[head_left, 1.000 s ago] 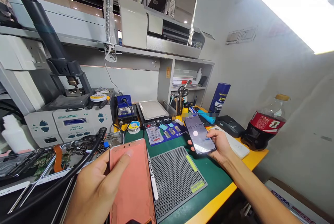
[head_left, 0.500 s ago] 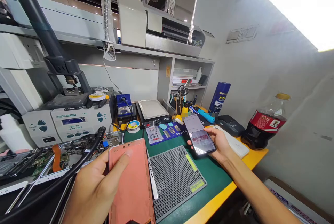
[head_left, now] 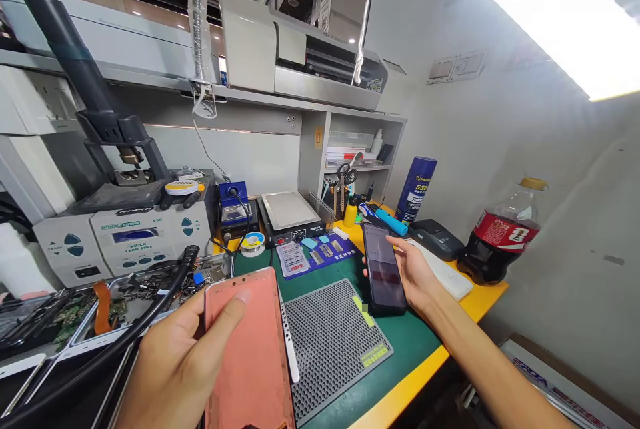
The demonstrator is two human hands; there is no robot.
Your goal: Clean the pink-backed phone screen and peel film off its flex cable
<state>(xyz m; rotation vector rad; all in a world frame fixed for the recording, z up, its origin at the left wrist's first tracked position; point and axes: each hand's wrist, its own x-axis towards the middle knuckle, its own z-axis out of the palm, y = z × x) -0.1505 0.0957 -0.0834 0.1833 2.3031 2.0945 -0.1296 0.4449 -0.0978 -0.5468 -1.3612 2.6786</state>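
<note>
A flat pink-orange phone-sized panel (head_left: 253, 349) is gripped by my left hand (head_left: 183, 355), with the thumb across its face and the fingers hidden behind. On the right, my right hand (head_left: 417, 272) holds a dark smartphone (head_left: 384, 269) upright, its screen dim and facing me. Beneath and between the hands lies a grey perforated mat (head_left: 330, 342) with yellow-green labels. A white metal strip with holes (head_left: 290, 342) rests at the mat's left edge, beside the panel.
Opened devices with circuit boards (head_left: 135, 302) and a black hose (head_left: 100, 349) lie at the left. Behind are a rework station (head_left: 135, 235), a heating plate (head_left: 291, 212) and a solder spool (head_left: 253, 243). A cola bottle (head_left: 503, 235) and blue spray can (head_left: 417, 189) stand at the right.
The smartphone has tilted more upright and shifted slightly; its screen looks darker and its glare has gone. The view has shifted slightly, while my left hand keeps the panel.
</note>
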